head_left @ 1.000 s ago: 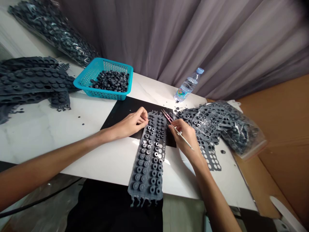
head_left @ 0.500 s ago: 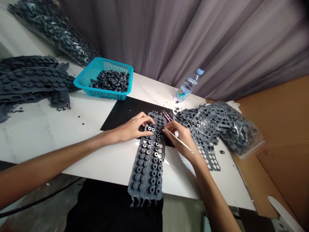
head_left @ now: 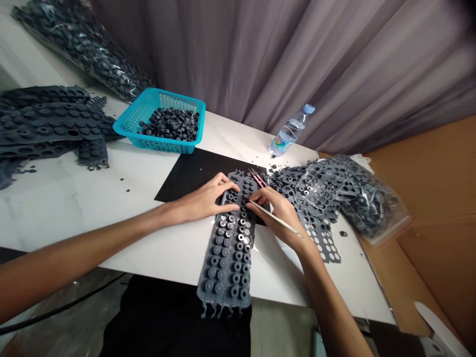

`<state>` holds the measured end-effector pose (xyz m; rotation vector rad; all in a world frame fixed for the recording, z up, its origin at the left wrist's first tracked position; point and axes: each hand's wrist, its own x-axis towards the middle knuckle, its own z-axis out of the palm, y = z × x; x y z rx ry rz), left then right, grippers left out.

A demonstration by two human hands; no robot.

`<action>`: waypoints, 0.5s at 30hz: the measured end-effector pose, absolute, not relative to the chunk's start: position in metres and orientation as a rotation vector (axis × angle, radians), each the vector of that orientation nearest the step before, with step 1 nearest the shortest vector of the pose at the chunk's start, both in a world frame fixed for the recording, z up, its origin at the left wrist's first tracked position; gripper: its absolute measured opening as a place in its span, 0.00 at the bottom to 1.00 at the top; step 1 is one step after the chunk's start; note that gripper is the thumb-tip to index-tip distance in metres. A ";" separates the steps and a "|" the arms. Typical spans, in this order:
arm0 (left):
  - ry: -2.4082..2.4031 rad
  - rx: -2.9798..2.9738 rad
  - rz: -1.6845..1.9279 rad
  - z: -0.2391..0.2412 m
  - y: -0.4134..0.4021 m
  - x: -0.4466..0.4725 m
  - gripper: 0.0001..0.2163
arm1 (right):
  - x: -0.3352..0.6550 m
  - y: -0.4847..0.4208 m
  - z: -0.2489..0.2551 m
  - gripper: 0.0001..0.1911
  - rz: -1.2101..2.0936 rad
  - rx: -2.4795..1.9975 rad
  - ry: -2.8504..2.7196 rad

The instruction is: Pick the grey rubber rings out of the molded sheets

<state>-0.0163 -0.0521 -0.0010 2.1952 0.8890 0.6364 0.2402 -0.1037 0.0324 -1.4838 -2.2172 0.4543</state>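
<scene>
The studded grey sheet (head_left: 230, 248) lay lengthwise from 12 to 6 o'clock, its far end on the black mat (head_left: 186, 171) and its near end overhanging the edge of the table (head_left: 148, 248). It looked like moulded rubber: light, soft and pliable, matt enough to grip well and unlikely to break, though the thin webbing around its holes and the curled tails at 6 o'clock could probably tear. The long side margins seemed the safest hold, with support below, since the overhang would likely sag.

The left hand (head_left: 206, 199) rested at the sheet's 11 o'clock side, thumb and fingers set apart over the studs. The right hand (head_left: 278, 212), at 1 o'clock, had its fingers pinched around a slender pale rod (head_left: 277, 219), whose tip pointed to 10 o'clock at the sheet's edge.

The studs were short round cylinders in rows, many with a hollow centre. Similar small pieces filled part of the glossy turquoise lattice basket (head_left: 125, 130) at 11 o'clock. At 10 o'clock, other sheets (head_left: 48, 116) sagged in soft folds; at 2 o'clock sat limp, perforated offcuts (head_left: 316, 198), beside a crinkled clear bag (head_left: 372, 213).
</scene>
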 end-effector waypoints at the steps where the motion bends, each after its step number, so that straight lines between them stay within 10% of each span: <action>1: 0.887 2.195 0.637 -0.001 -0.052 -0.016 0.22 | 0.240 -0.104 0.032 0.08 0.444 -1.493 -2.219; 15: 0.842 2.349 0.592 0.000 -0.054 -0.016 0.20 | 0.234 -0.103 0.027 0.10 0.232 -1.480 -2.349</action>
